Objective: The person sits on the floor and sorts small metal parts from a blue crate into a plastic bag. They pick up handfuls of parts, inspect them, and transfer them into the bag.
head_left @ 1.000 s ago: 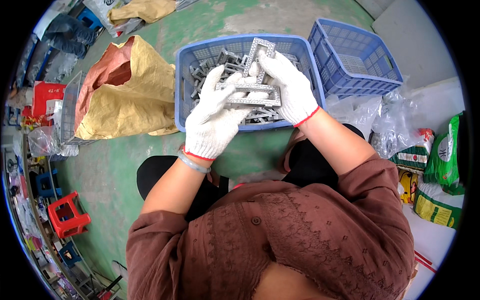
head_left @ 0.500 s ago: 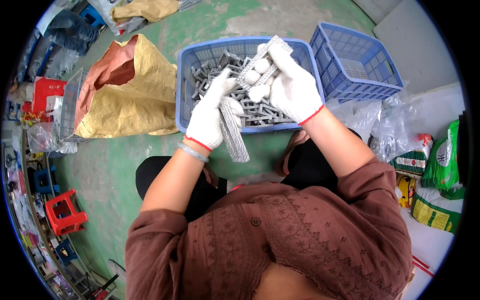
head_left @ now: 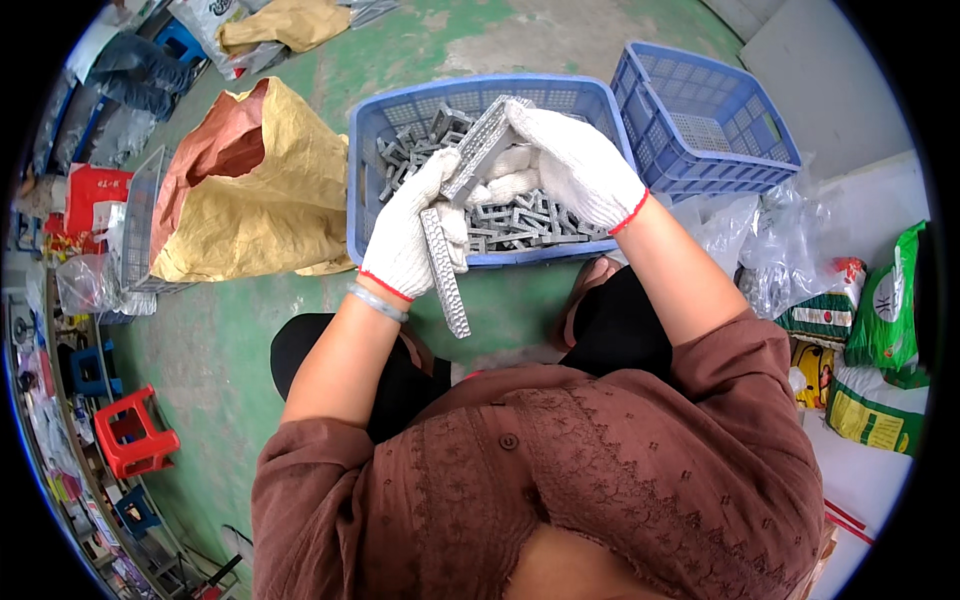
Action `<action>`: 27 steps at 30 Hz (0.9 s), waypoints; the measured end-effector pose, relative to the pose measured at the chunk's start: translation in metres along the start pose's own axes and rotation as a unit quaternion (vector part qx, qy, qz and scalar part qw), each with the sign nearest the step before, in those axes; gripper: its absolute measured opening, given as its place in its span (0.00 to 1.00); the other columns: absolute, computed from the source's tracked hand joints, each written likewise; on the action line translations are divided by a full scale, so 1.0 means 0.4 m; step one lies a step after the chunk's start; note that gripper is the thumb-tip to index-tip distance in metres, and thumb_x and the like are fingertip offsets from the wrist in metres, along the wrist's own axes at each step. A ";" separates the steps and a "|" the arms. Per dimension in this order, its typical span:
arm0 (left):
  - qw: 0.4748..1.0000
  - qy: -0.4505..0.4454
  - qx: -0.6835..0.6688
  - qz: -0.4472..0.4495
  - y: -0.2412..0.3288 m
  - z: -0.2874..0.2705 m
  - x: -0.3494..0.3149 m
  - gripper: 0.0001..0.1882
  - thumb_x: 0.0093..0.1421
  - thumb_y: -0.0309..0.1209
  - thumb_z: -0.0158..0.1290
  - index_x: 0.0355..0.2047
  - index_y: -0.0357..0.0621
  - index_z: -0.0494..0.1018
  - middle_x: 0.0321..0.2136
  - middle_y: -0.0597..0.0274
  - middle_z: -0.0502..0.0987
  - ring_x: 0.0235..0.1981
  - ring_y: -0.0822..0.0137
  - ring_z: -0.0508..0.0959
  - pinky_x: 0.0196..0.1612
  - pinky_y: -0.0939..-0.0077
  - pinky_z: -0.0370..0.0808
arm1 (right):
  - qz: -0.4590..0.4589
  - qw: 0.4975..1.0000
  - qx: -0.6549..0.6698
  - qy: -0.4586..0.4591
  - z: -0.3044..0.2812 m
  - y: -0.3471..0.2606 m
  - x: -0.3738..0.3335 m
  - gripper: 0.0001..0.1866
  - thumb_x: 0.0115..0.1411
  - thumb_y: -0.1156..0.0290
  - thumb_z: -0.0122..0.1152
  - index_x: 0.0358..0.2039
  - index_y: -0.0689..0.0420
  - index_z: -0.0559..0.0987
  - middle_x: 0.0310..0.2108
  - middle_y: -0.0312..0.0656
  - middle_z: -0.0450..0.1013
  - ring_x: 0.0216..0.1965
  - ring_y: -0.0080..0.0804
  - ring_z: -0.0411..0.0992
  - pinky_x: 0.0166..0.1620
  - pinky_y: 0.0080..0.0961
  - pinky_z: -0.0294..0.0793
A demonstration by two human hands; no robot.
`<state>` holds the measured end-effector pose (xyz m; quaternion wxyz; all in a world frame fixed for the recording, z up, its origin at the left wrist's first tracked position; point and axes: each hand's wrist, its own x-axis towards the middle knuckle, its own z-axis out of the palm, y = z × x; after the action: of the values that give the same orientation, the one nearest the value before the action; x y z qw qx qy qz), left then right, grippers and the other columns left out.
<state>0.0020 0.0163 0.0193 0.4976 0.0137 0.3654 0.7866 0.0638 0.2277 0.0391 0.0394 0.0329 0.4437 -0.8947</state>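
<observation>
Both my hands wear white knit gloves with red cuffs and are raised over a blue plastic crate (head_left: 357, 190) holding many small grey metal pieces (head_left: 525, 222). A narrow grey metal bar (head_left: 446, 280) with a dimpled face sticks out below the fingers of my left hand (head_left: 400, 235), which is closed around it. My right hand (head_left: 588, 168) grips a second, wider dimpled metal bar (head_left: 488, 145), tilted up and to the right. The near end of that bar rests against my left thumb. Part of it is hidden by my right fingers.
Left of the crate stands an open yellow woven sack (head_left: 270, 205). Another blue crate (head_left: 705, 125) sits at the right, beside clear plastic bags (head_left: 790, 240) and packed sacks (head_left: 885, 300). A red stool (head_left: 135, 430) stands at the left, near shelves.
The wider bar has turned in my hands, now showing its side, and my right fingers have shifted underneath it. The narrow bar in my left hand has swung slightly left and more upright.
</observation>
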 end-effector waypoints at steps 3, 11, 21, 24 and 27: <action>0.998 -0.041 0.013 -0.048 0.008 -0.037 0.001 0.19 0.70 0.51 0.47 0.42 0.50 0.74 0.17 0.66 0.74 0.09 0.73 0.68 0.12 0.75 0.65 | 0.009 0.998 -0.030 0.048 0.000 -0.013 0.001 0.19 0.67 0.58 0.60 0.49 0.61 0.77 0.41 0.46 0.78 0.38 0.42 0.79 0.37 0.36 0.83; 0.996 0.075 -0.042 0.005 -0.008 0.021 -0.015 0.22 0.72 0.50 0.43 0.34 0.47 0.78 0.11 0.63 0.71 0.06 0.71 0.65 0.09 0.76 0.65 | -0.022 1.000 -0.019 -0.003 -0.016 -0.013 0.007 0.18 0.68 0.58 0.58 0.47 0.62 0.77 0.39 0.46 0.77 0.33 0.35 0.80 0.33 0.33 0.83; 0.991 0.134 0.001 -0.016 0.030 0.031 -0.018 0.31 0.66 0.57 0.48 0.28 0.38 0.80 0.07 0.65 0.68 0.03 0.70 0.62 0.08 0.78 0.62 | 0.000 0.998 -0.068 0.002 -0.024 0.021 0.005 0.17 0.67 0.63 0.61 0.48 0.64 0.74 0.35 0.50 0.78 0.32 0.37 0.80 0.30 0.33 0.83; 0.982 0.189 -0.012 0.018 0.033 0.052 -0.016 0.29 0.65 0.56 0.50 0.28 0.41 0.80 0.08 0.68 0.68 0.05 0.72 0.61 0.09 0.79 0.62 | 0.017 0.998 -0.053 -0.001 -0.010 0.027 -0.002 0.18 0.68 0.64 0.60 0.50 0.64 0.73 0.40 0.50 0.77 0.34 0.38 0.80 0.34 0.34 0.83; 0.968 0.241 -0.032 0.059 0.045 0.076 -0.021 0.25 0.64 0.55 0.52 0.27 0.45 0.79 0.09 0.69 0.68 0.06 0.72 0.62 0.10 0.79 0.61 | 0.026 0.999 -0.031 -0.025 0.022 0.023 -0.015 0.15 0.65 0.67 0.64 0.47 0.63 0.75 0.38 0.46 0.76 0.35 0.36 0.79 0.33 0.36 0.84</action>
<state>0.0042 0.0223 0.0549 0.3476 -0.1701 0.4476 0.8061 0.0705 0.2155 0.0375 0.0750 0.0211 0.4692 -0.8797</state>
